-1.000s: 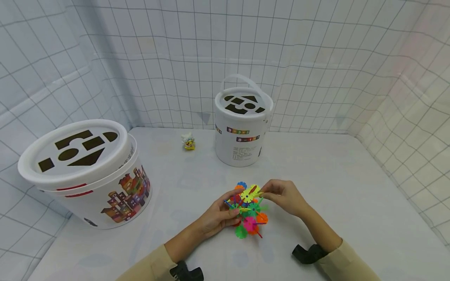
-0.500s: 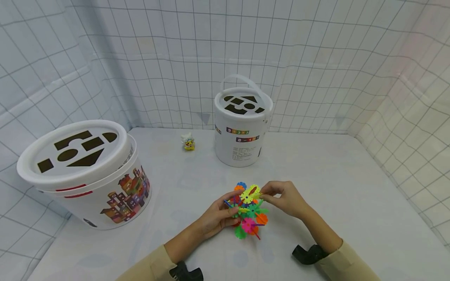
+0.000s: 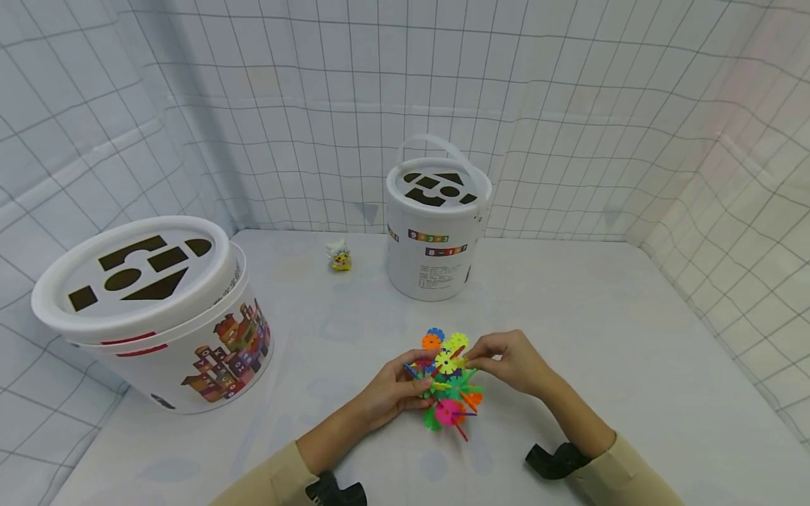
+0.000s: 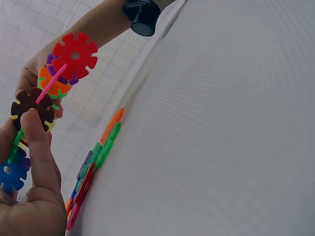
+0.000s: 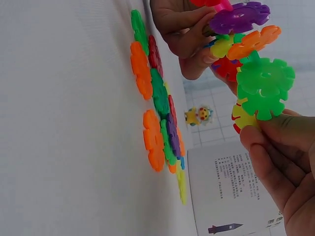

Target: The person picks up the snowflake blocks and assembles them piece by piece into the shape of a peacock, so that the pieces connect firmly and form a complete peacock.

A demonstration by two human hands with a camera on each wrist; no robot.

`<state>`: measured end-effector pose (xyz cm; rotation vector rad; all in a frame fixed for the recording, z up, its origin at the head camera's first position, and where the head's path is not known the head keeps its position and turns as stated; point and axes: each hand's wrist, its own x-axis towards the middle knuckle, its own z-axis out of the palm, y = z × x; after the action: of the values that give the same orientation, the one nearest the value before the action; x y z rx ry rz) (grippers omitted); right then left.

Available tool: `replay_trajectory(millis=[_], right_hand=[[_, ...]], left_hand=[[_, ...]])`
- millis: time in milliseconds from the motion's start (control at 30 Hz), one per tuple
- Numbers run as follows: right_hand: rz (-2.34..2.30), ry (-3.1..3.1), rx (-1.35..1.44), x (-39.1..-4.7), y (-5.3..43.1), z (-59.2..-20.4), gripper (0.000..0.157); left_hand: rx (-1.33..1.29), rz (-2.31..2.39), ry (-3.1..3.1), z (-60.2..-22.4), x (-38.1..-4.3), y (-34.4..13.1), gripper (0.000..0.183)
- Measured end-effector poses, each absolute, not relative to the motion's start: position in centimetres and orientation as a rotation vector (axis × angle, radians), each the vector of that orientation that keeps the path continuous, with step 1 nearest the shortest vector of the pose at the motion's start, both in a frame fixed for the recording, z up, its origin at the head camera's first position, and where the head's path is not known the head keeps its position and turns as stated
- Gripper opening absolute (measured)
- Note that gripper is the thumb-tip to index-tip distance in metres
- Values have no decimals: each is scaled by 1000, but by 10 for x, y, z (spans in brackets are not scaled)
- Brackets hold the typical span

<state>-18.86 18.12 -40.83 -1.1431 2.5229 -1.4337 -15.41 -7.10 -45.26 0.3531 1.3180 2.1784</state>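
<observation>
My left hand point(image 3: 395, 390) holds a built cluster of colourful plastic snowflake discs point(image 3: 446, 362) in the head view. Its thumb presses a dark brown disc point(image 4: 24, 105) in the left wrist view, near a red disc point(image 4: 81, 56) and a blue disc point(image 4: 14, 172). On the cluster's other side my right hand point(image 3: 512, 362) pinches a yellow disc point(image 5: 243, 117), close beside green discs point(image 5: 266, 83) in the right wrist view. A purple disc point(image 5: 238, 18) and an orange disc point(image 5: 256, 43) jut out between the hands. The held discs overlap and partly hide one another.
Loose discs point(image 5: 153, 140) lie on the white table point(image 3: 569, 302) beneath the hands. A large lidded bucket point(image 3: 145, 316) stands at left, and a smaller bucket point(image 3: 430, 239) with a raised handle behind. A small toy figure point(image 3: 339, 256) sits left of that bucket.
My right hand has moved slightly down toward me with the yellow disc. The held cluster has tilted, showing more of the upper orange disc. Both buckets and the toy figure stay put.
</observation>
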Motion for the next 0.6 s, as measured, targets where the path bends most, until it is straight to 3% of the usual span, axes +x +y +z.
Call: replay_trajectory(millis=[600], right_hand=[[-1458, 2504, -1194, -175, 167, -394, 7]], left_hand=[[414, 2111, 1423, -456, -155, -73, 51]])
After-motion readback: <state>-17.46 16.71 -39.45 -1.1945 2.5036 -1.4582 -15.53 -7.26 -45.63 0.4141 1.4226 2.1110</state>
